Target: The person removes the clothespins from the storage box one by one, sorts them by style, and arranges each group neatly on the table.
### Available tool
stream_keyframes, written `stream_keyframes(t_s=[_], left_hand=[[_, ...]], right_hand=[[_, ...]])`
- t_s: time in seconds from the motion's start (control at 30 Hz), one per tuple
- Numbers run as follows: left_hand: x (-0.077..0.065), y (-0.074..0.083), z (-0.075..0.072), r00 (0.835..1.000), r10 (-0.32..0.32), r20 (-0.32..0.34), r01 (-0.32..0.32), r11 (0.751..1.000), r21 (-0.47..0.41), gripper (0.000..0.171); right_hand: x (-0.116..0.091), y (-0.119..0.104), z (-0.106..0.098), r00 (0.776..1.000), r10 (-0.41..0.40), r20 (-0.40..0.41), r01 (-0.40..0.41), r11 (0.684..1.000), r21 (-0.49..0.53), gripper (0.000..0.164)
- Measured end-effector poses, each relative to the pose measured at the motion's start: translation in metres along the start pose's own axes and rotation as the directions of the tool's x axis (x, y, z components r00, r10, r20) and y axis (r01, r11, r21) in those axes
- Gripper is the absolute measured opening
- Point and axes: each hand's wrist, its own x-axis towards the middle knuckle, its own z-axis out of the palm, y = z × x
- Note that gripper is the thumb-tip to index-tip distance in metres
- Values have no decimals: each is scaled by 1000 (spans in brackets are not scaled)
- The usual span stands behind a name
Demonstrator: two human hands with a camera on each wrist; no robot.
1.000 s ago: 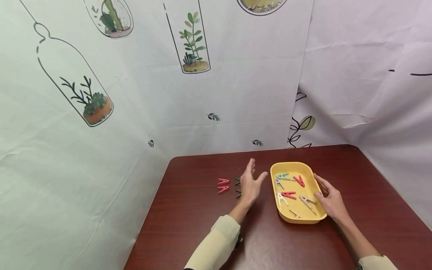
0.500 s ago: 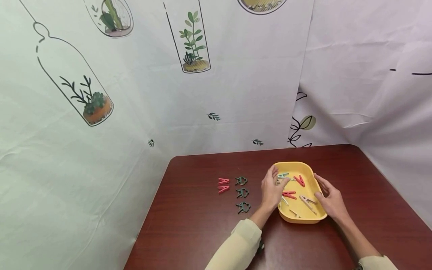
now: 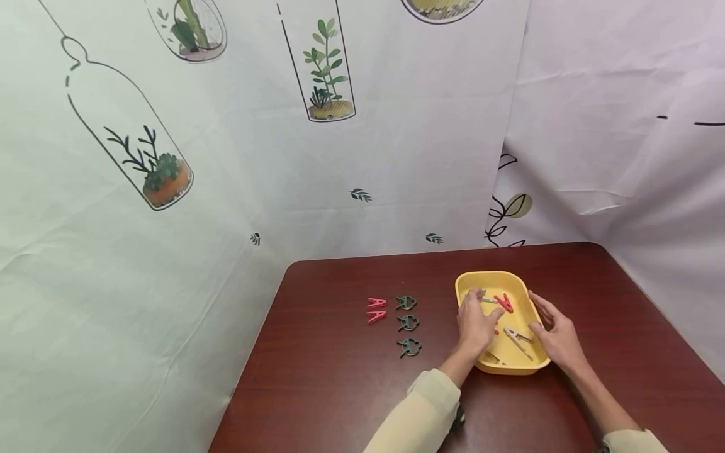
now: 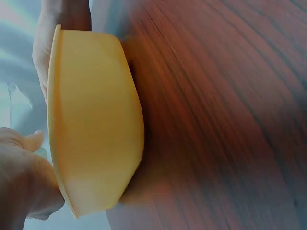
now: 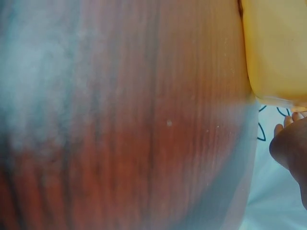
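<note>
My left hand [image 3: 477, 324] reaches over the left rim into a yellow plastic tray [image 3: 510, 362]; its thumb and fingers are spread apart. Under it, the left part of the tray is hidden. My right hand [image 3: 559, 335] holds the tray's right side, thumb at the rim and fingers along the outer wall. Inside lie a red clothespin [image 3: 503, 302], a beige clothespin [image 3: 518, 343] and others partly covered. In the left wrist view, the left hand [image 4: 26, 177] is at the tray's rim, its fingertips out of sight behind the tray wall [image 4: 96, 120].
Left of the tray, two red clothespins [image 3: 376, 316] lie one above the other on the dark wooden table [image 3: 317, 377]. Next to them is a column of three dark green clips [image 3: 408, 323]. A printed fabric backdrop [image 3: 430, 157] rises behind the table's far edge.
My left hand has moved right, from above the green clips to over the left part of the tray, uncovering those clips. My right hand stays on the tray's side.
</note>
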Motion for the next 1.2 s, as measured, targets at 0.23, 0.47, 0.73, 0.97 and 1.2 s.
stream_keyframes(t_s=[0.23,0.47,0.73,0.97,1.2], left_hand=[[-3,0,12,998,3,65,-12,991,137,49],[-2,-3,15,997,24,79,-40,976,215,42],[0,-8,17,997,30,74,-50,959,278,42],[0,-9,17,995,45,93,-69,958,277,41],[-1,-11,18,991,105,77,-119,968,221,39]], right_hand=[[-1,2,-1,1000,-6,-4,6,1000,2,61],[1,4,0,1000,-8,-2,8,1000,13,62],[-1,2,3,1000,-25,6,25,999,41,61],[-1,1,3,1000,-16,5,16,999,49,62],[-1,1,1,1000,-6,-1,6,999,34,63]])
